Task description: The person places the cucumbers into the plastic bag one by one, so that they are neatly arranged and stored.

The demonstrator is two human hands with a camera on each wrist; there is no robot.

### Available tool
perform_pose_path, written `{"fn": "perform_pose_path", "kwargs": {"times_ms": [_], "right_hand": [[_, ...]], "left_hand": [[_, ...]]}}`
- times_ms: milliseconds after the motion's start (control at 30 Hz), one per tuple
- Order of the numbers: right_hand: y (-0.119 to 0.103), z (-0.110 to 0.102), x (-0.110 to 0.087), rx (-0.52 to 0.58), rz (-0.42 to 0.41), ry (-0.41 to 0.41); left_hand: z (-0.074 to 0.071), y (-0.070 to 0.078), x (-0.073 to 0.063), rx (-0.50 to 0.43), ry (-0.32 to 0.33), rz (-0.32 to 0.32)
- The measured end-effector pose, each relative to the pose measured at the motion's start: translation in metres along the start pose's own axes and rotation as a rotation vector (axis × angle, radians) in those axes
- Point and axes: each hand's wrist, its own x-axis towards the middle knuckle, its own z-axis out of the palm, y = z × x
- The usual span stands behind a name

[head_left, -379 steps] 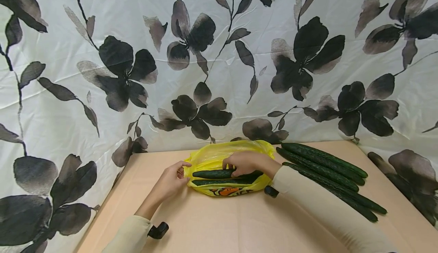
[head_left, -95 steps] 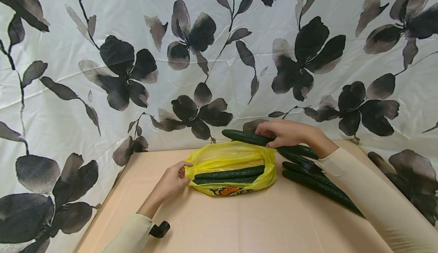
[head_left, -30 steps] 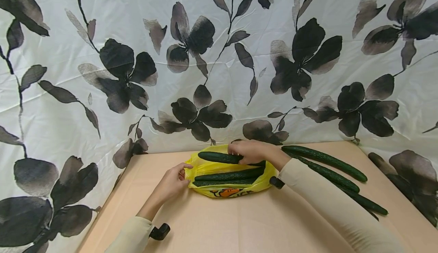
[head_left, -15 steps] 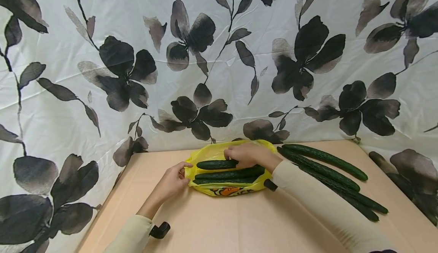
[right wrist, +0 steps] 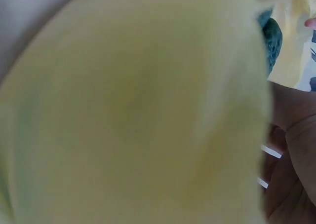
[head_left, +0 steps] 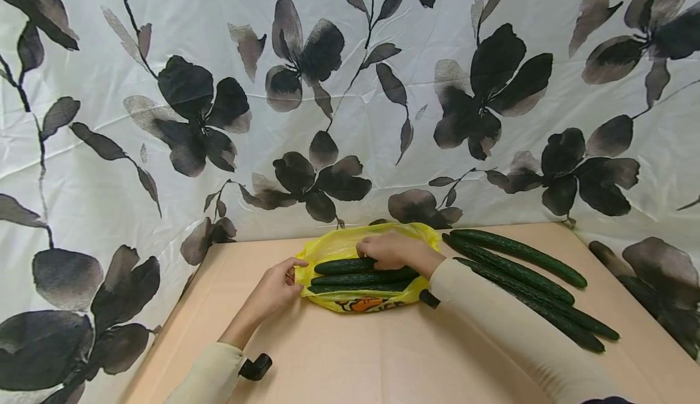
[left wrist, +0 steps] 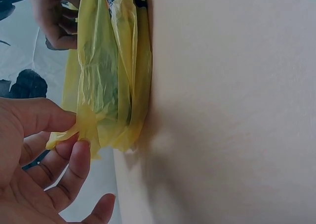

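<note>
A yellow plastic bag lies on its side on the table, its mouth towards me. My left hand pinches the bag's left edge between thumb and fingers; the left wrist view shows the gathered plastic at the fingertips. Inside, my right hand holds a dark green cucumber from above, at the back of the bag's opening. More cucumbers lie in front of it. Yellow plastic fills most of the right wrist view and hides the right fingertips.
Several long cucumbers lie fanned out on the table to the right of the bag, partly under the right sleeve. A floral cloth hangs behind the table's back edge.
My right hand has carried a cucumber from the pile on the right into the bag and lowered it behind the others. The left hand has stayed at the bag's edge.
</note>
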Motion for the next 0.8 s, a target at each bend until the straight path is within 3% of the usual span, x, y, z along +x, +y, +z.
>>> {"fn": "perform_pose_path", "kwargs": {"times_ms": [533,800], "right_hand": [[0.001,0.009,0.007,0.040,-0.025,0.027],[0.009,0.002,-0.005,0.162,-0.062,0.018]], "left_hand": [[0.001,-0.001,-0.002,-0.011,0.003,0.001],[-0.001,-0.002,-0.003,-0.011,0.000,-0.017]]}}
